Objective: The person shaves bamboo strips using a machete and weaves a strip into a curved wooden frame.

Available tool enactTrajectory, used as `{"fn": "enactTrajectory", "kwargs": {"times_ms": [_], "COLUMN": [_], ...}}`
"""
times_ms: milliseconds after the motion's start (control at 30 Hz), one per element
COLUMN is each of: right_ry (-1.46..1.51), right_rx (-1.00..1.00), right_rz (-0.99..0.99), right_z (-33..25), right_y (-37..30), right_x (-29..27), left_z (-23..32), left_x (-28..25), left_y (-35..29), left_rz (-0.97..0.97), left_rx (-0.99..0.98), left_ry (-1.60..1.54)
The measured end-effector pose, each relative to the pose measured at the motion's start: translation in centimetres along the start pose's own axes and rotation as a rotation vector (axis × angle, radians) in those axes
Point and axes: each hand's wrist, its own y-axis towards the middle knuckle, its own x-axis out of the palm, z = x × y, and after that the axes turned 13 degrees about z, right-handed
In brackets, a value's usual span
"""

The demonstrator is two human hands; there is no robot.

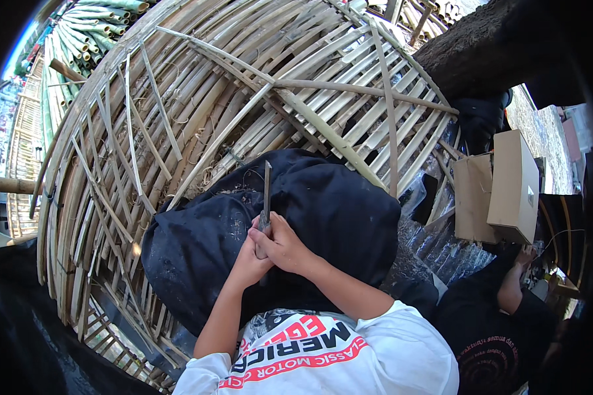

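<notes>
Now both hands meet over a dark cloth [323, 204] on the lap. The right hand [284, 247] is wrapped around a thin stick [267, 191] that rises upright from the fist; the left hand [250, 260] is clamped on its lower part, touching the right. Behind lies a big bamboo frame [178, 118]; 2 cardboard boxes [501, 187] stand to the right.

Stick's [267, 191] lower end hidden inside clasped hands [270, 247].
</notes>
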Motion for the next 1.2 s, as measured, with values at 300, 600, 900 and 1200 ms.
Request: {"fn": "enactTrajectory", "kwargs": {"times_ms": [300,600,900,1200], "right_ry": [-0.278,-1.067,-0.637,-0.663], "right_rx": [0.072,0.337,-0.537,-0.572], "right_rz": [0.922,0.647,0.01,-0.228], "right_z": [3.1,13.4,-2.6,-1.4], "right_y": [0.5,-1.3,-7.9,-9.5], "right_x": [-23.0,-26.7,-14.8,-15.2], "left_z": [-6.5,-6.8,3.5,-1.6], "left_x": [-0.4,-2.8,-10.1,-13.8], "left_y": [-5.0,-8.4,-18.2,-21.7], "left_rz": [0.105,0.326,0.608,0.477], "left_rx": [-0.086,-0.078,-0.028,0.069], "left_ry": [0.136,-0.28,0.623,0.97]}}
